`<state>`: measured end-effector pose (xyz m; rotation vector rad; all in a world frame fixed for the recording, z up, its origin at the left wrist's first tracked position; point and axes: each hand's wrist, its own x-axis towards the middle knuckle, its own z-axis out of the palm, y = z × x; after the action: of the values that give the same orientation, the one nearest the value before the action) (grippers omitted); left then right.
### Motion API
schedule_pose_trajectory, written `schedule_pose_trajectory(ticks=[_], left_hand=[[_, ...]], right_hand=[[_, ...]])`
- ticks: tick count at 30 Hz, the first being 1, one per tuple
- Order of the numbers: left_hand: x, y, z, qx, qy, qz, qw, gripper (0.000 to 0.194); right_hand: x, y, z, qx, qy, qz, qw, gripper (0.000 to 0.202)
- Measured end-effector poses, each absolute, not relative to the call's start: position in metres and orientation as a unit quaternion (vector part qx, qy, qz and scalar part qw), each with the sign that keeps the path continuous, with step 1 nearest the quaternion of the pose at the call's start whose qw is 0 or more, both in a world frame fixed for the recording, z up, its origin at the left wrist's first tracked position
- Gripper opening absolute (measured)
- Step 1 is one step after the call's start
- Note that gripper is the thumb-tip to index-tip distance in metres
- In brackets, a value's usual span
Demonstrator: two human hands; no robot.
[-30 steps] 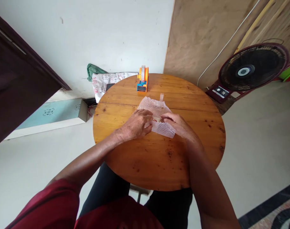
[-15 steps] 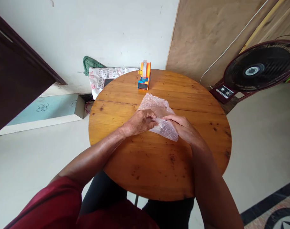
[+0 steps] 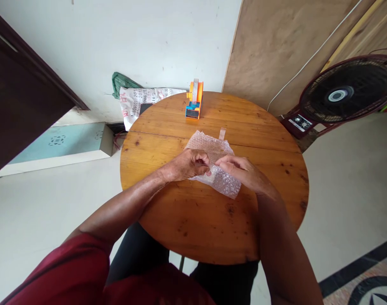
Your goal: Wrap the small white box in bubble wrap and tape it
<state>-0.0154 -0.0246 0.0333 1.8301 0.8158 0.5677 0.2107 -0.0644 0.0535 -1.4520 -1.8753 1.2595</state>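
Beneath the left hand (image 3: 191,164), curled with thumb slightly apart, and the right hand (image 3: 242,170), loosely bent: bubble wrap (image 3: 227,182) on a round wooden table (image 3: 196,220). Cannot tell whether gripping it. Beyond the grip, a tape dispenser (image 3: 193,112), then a white wall (image 3: 164,42); well rightward, a dark red fan (image 3: 338,95).

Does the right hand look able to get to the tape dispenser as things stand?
Probably yes: between the right hand and the tape dispenser I see only low-lying bubble wrap and tabletop, nothing tall. It would likely need to stretch toward the far edge.
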Motion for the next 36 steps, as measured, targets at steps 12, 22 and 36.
schedule_pose_trajectory(ticks=[12,22,36], left_hand=[[-0.023,-0.020,0.039,0.729,0.336,0.209,0.558,0.021],[-0.025,-0.014,0.032,0.728,0.343,0.213,0.555,0.016],[-0.024,-0.011,0.025,0.721,0.346,0.216,0.560,0.015]], right_hand=[[0.201,-0.062,0.048,-0.564,-0.667,0.431,0.227,0.023],[0.201,-0.063,0.050,-0.569,-0.673,0.423,0.214,0.021],[0.200,-0.064,0.055,-0.575,-0.671,0.420,0.205,0.023]])
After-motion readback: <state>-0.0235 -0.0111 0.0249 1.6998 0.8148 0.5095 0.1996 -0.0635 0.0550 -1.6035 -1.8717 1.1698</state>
